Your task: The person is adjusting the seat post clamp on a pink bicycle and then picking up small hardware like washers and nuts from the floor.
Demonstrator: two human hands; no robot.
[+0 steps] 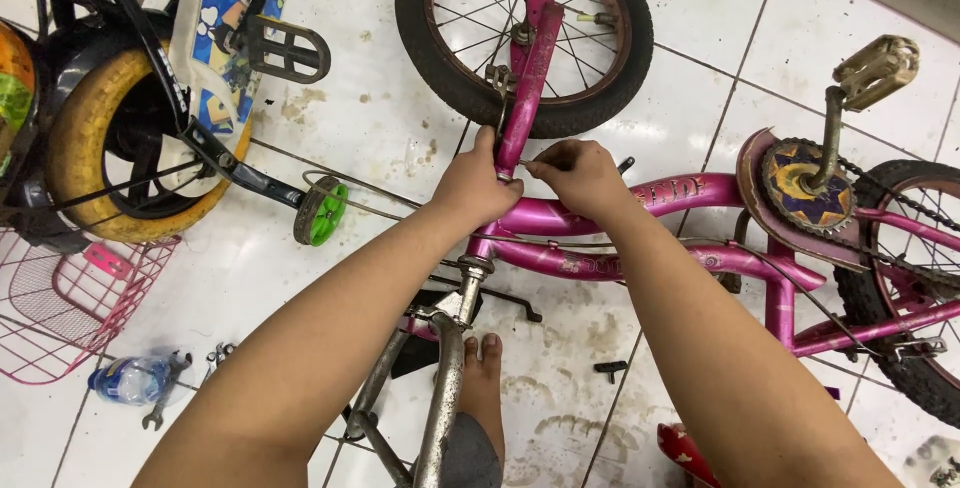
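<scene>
While a small pink bicycle (640, 210) lies on its side on a stained white tiled floor (380, 118), its pink front fork (527, 98) is held by both bare hands near the point where fork meets frame. The left hand (472, 186) is wrapped closed around the lower part of the fork, and the right hand (578, 174) is pinched shut on a thin cable (522, 163) just beside it, the two hands almost touching. The front wheel (524, 36) with its black tyre is seen above the hands, the chainring (805, 188) and a worn pedal (876, 70) to the right. A bare foot (484, 388) is planted on the floor below the frame, beside the metal handlebar stem (450, 368). At upper left a second child's bicycle with a yellow tyre (80, 148) and a green training wheel (322, 211) is seen, with a pink wire basket (60, 308), a plastic bottle (130, 378) and a wrench (165, 398) lying well apart at lower left.
</scene>
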